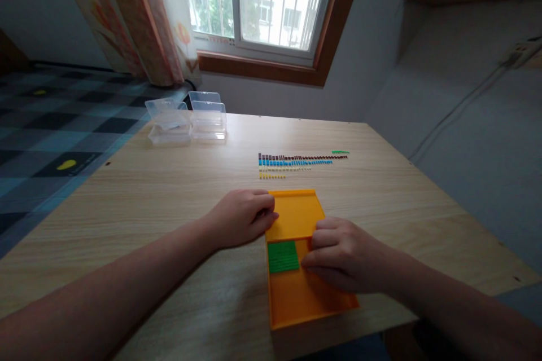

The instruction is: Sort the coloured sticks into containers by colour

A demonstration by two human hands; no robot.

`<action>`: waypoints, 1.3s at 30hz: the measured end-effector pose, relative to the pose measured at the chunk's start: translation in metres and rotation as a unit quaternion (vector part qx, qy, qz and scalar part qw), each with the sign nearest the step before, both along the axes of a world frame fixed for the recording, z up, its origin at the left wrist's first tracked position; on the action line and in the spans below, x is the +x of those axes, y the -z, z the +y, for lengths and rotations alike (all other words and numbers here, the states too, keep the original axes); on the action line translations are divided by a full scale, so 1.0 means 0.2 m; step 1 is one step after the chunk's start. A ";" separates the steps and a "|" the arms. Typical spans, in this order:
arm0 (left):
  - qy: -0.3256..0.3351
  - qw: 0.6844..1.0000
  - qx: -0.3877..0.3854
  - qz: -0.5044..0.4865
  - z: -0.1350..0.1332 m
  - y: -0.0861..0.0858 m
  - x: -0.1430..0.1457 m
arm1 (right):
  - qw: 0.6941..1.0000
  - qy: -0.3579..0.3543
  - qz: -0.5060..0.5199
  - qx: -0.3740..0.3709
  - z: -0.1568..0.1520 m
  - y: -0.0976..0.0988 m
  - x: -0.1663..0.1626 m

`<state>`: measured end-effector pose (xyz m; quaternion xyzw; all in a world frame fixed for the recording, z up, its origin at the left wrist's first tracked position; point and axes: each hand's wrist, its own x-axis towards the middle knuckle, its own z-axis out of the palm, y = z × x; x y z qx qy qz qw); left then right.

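Note:
An orange plastic tray (313, 302) lies on the table in front of me, split by a crossbar into a far and a near section. In the near section, against the crossbar and left wall, sits a green ridged square (283, 256). My left hand (248, 217) is closed at the far section's left edge, its fingertips on the rim. Over the tray's right side, my right hand (339, 254) has its fingers curled together, the tips just beside the green square's right edge. What those fingers hold, if anything, is hidden.
Beyond the tray, small brown pieces (292, 157), blue pieces (277, 163), and yellow pieces (266, 176) lie in rows. A short green row (340, 152) is behind them. Clear plastic boxes (208, 127) with raised lids stand at the table's far left.

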<state>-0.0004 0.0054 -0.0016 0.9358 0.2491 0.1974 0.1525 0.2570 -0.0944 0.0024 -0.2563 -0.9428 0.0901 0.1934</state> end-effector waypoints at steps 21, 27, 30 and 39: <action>-0.029 0.998 -0.046 -0.040 0.03 0.01 -0.03 | 0.822 0.471 0.285 0.146 0.62 0.24 0.65; -0.031 0.997 -0.063 -0.041 0.03 0.01 -0.04 | 0.796 0.518 0.306 0.070 0.94 0.30 0.83; -0.033 0.996 -0.067 -0.041 0.03 0.01 -0.04 | 0.777 0.533 0.334 0.021 1.11 0.29 0.91; -0.030 0.997 -0.065 -0.033 0.03 0.00 -0.04 | 0.809 0.464 0.347 -0.100 1.24 0.27 0.97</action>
